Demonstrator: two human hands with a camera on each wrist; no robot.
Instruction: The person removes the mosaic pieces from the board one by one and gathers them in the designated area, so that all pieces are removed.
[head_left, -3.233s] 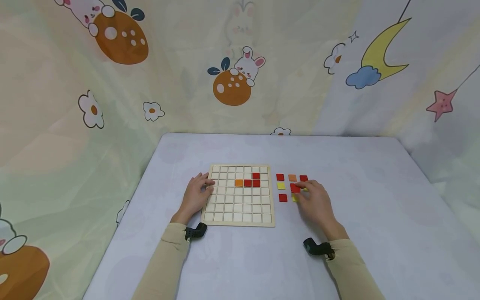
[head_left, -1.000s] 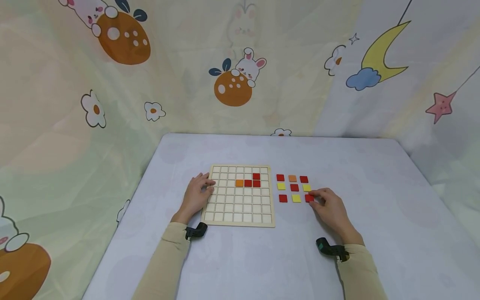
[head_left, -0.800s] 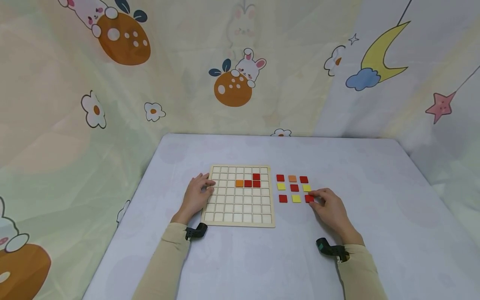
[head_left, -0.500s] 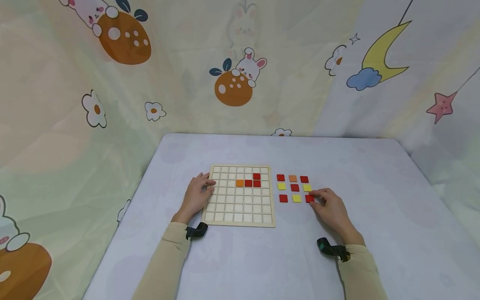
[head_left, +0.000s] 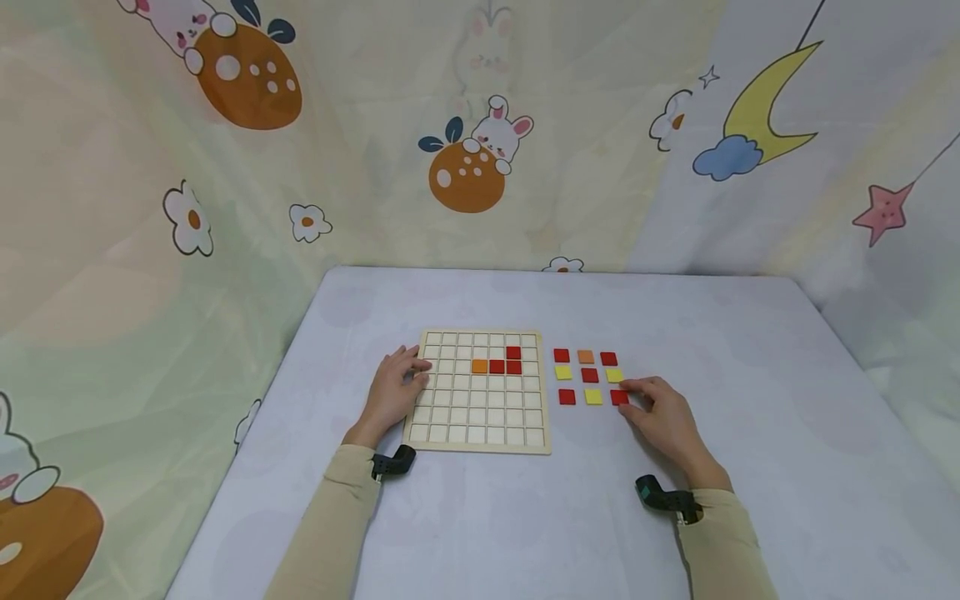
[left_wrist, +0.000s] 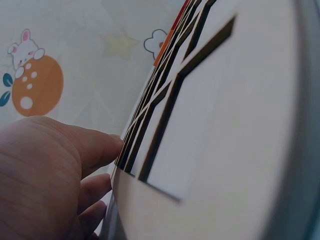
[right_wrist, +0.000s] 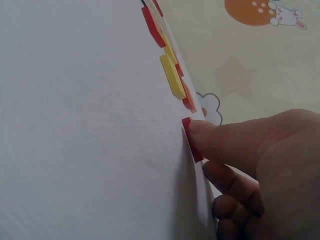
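A square wooden grid board [head_left: 477,406] lies on the table; three red tiles [head_left: 513,353] and one orange tile [head_left: 479,367] sit in its cells. Fingertips and thumb of my left hand [head_left: 390,392] rest on the board's left rim; the left wrist view shows the thumb [left_wrist: 107,145] against that edge. Right of the board, loose square tiles stand in three rows. My right hand [head_left: 667,418] pinches the red tile [head_left: 618,397] at the near right corner of this group. Close up, the right thumb [right_wrist: 215,135] partly covers this red tile [right_wrist: 192,142].
Other loose tiles nearby include a yellow tile [head_left: 593,397], an orange tile [head_left: 586,357] and a red tile [head_left: 567,397]. A pale cloth covers the table [head_left: 525,533]. Behind it hangs a printed curtain [head_left: 360,125]. Each wrist wears a black camera [head_left: 663,496].
Since the oldest frame my right hand has moved right and toward me, from the red tile at the group's middle to the near right corner one. The left hand stays put.
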